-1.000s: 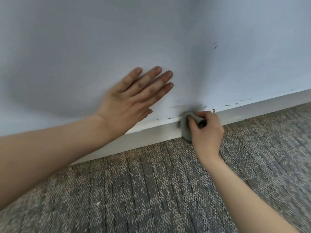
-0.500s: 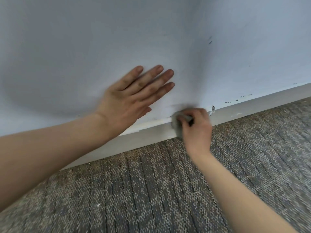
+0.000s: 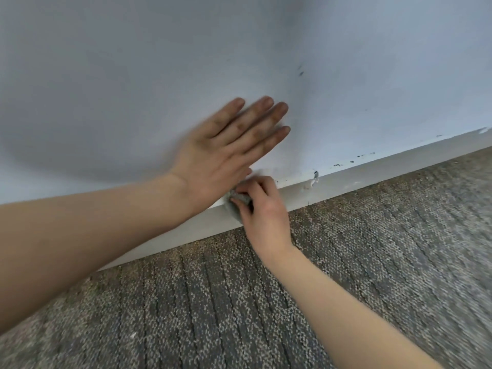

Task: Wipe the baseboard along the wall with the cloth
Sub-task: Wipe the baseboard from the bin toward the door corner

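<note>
Across the top of our view, the pale blue-grey wall [image 3: 133, 62] fills more than half the frame. Below it the speckled grey carpet [image 3: 372, 262] with dark stripes covers the floor. Between the two, the white baseboard [image 3: 359, 177] runs on a slant, lower at the left and higher at the right.

Our left hand [image 3: 218, 161] lies flat on the wall just above the baseboard, fingers straight and close together, holding nothing. Our right hand [image 3: 263, 211] sits just below and to the right of it, fingers and thumb curled round the small grey cloth [image 3: 239, 196] and pressing it against the face of the baseboard near its top edge. Most of the cloth is hidden under our fingers.

To the right of the cloth, a chip [image 3: 315, 175] breaks the top edge of the baseboard, and small dark flecks [image 3: 356, 158] dot the seam farther along. Two dark marks [image 3: 301, 73] show higher on the wall.
</note>
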